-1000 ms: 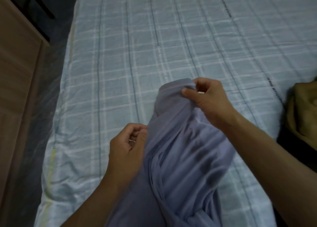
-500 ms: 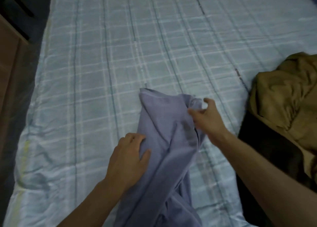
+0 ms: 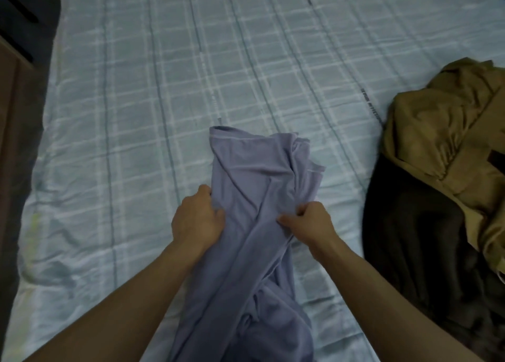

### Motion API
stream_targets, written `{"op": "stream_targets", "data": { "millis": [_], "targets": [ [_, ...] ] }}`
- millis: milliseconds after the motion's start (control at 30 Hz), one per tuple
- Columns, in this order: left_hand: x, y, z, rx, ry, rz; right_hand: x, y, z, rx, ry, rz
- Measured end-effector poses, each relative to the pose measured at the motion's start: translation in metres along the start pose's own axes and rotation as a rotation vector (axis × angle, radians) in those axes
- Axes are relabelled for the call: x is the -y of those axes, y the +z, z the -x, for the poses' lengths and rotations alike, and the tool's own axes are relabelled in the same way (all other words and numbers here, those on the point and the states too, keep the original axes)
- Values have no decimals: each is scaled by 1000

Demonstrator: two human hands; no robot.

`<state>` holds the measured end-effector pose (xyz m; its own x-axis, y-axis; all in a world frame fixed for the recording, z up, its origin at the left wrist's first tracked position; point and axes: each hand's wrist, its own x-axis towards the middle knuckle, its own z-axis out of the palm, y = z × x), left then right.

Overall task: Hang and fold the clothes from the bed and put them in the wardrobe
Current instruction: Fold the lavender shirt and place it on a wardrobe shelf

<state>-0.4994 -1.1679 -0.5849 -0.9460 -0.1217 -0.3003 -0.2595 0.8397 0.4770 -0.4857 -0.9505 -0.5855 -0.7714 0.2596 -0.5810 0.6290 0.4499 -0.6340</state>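
Note:
A lavender-blue garment [image 3: 254, 186] lies bunched lengthwise on the bed [image 3: 136, 115], its hemmed end pointing away from me and its lower part trailing toward my body. My left hand [image 3: 198, 220] grips its left edge at mid-length. My right hand [image 3: 307, 222] pinches a fold on its right side, level with the left hand. Both hands rest on the cloth about a hand's width apart.
A crumpled tan garment [image 3: 442, 132] lies at the bed's right side on top of a dark brown or black garment [image 3: 418, 238]. The bed has a pale blue checked sheet. Wooden furniture [image 3: 11, 121] and dark floor run along the bed's left edge.
The garment's far end has been laid down flat on the bed. My right hand slid back from that end to mid-length, beside my left hand. The view shifted right, showing more of the tan garment.

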Motion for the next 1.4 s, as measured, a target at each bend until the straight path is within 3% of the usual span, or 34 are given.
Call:
{"op": "stream_targets", "data": {
  "millis": [233, 367, 467, 633, 733, 967, 1267, 1400],
  "targets": [
    [17, -15, -9, -166, 115, 176, 9, 3, 11, -121, -157, -298],
    [16, -19, -13, -248, 162, 192, 13, -4, 1, -217, -279, -111],
    [23, -20, -17, -280, 177, 179, 14, -25, -16, -297, -271, 88],
    [33, -12, -18, -164, 64, 159, 13, -29, -19, -187, -127, 187],
    [30, -14, -22, -77, -21, 99, 11, -23, -16, -181, -173, 152],
    [14, -35, -57, -73, 91, 103, 28, -23, -32, -312, -278, 186],
    [-2, -27, -128, -7, 131, 133, 53, -27, -80, -248, -101, 301],
    [-19, -20, -146, 7, 223, 185, 57, -21, -93, -234, -217, 260]
  ]
}}
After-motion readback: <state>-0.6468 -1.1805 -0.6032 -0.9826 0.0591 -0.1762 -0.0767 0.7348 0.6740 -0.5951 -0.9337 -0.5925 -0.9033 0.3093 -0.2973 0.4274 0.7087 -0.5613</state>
